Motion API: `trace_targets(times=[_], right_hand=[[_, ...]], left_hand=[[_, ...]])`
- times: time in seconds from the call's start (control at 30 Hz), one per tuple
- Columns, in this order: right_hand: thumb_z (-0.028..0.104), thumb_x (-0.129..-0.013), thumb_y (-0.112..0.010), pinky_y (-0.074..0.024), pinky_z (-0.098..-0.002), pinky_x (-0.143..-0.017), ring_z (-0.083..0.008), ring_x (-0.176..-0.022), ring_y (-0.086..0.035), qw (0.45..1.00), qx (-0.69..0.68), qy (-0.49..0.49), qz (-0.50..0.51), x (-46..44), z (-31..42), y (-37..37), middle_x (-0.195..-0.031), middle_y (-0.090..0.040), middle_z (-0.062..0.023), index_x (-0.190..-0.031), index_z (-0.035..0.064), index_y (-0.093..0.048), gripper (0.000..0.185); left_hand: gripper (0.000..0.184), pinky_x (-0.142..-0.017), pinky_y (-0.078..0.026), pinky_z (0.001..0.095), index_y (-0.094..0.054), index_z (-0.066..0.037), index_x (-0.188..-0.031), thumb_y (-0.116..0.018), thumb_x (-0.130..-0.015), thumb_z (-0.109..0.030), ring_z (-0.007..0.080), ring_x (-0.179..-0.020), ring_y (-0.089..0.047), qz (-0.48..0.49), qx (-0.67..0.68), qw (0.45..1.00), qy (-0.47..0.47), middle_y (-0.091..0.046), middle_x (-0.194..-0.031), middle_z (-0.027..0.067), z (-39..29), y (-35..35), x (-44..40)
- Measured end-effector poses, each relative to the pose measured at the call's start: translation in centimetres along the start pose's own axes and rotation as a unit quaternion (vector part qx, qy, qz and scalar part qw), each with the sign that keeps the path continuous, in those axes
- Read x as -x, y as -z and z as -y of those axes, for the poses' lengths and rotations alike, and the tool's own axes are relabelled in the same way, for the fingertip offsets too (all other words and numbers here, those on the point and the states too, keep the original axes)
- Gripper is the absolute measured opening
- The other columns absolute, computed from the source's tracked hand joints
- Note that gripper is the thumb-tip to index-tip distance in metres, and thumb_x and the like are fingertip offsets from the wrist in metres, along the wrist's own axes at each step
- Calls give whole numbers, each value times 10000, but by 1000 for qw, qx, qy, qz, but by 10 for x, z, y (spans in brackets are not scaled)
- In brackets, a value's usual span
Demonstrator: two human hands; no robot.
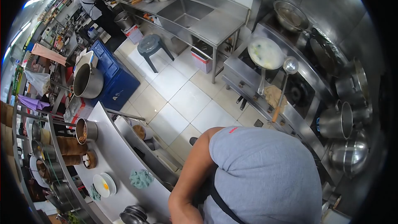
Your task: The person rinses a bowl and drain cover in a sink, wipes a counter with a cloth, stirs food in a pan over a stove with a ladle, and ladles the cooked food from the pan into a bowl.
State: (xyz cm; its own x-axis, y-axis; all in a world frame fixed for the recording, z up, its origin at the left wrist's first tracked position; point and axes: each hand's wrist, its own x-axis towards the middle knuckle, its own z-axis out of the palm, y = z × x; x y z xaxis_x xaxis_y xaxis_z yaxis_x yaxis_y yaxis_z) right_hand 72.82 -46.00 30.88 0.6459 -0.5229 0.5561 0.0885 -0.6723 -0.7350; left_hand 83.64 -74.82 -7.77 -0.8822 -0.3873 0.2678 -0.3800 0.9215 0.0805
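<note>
Neither of my hands shows in the head view. A grey-shirted torso (265, 174) fills the lower middle, and its bare arm (186, 195) runs down past the bottom edge, the hand cut off. Close to that arm on the steel counter (120, 153) are a stack of dark metal bowls (133, 215) and a crumpled green cloth (141, 178). A white bowl (108, 179) with something yellow in it sits further left. Across the aisle, a pan (265, 53) of whitish liquid rests on the stove. Beside it lies a ladle (290, 65) with a wooden handle end.
A steel sink (185, 12) stands at the back, with a green plastic stool (154, 49) before it. A blue cooler box (116, 74) and large pot (88, 81) are left. Another person (93, 4) works far back. Metal pots (336, 120) line the right wall.
</note>
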Motion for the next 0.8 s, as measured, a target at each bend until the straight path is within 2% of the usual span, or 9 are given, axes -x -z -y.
trace_targets(times=[0.2,0.37,0.5,0.67,0.8], right_hand=[[349,-1071,-490,-442,-493,-938,-453,-1079,-585,999,-1,15,-46,14,15,2,-1163,-614,-361,-1196,-140,-573,512],[327,-1071,-502,-465,-492,-888,-437,-996,-616,996,19,-43,-74,25,30,8,-1065,-651,-348,-1106,-139,-608,479],[323,-1066,-519,-465,-482,-899,-424,-1005,-616,991,72,-77,-81,30,27,16,-1089,-645,-355,-1126,-136,-607,471],[314,-1066,-524,-465,-473,-928,-424,-1040,-611,987,18,-30,-155,26,20,24,-1130,-640,-362,-1154,-143,-607,473],[303,-1068,-521,-463,-474,-930,-421,-1047,-608,984,9,-62,-167,20,24,38,-1140,-636,-365,-1151,-150,-606,468]], left_hand=[[394,-936,-445,457,-636,-58,-1209,-448,-989,-325,290,-1107,-612,12,8,1000,-22,-649,-1198,145,-12,-5,-17],[382,-922,-451,454,-639,-46,-1192,-456,-990,-314,296,-1084,-617,19,16,998,-59,-654,-1174,153,-26,-12,-38],[374,-910,-456,452,-642,-37,-1179,-463,-990,-306,300,-1066,-622,27,26,995,-90,-658,-1154,159,-34,-19,-52],[363,-895,-462,449,-646,-26,-1161,-471,-991,-295,306,-1043,-628,41,41,991,-119,-663,-1130,167,-39,-25,-74],[356,-884,-467,447,-649,-17,-1148,-477,-991,-287,310,-1024,-632,60,52,990,-119,-667,-1110,174,-39,-26,-81]])
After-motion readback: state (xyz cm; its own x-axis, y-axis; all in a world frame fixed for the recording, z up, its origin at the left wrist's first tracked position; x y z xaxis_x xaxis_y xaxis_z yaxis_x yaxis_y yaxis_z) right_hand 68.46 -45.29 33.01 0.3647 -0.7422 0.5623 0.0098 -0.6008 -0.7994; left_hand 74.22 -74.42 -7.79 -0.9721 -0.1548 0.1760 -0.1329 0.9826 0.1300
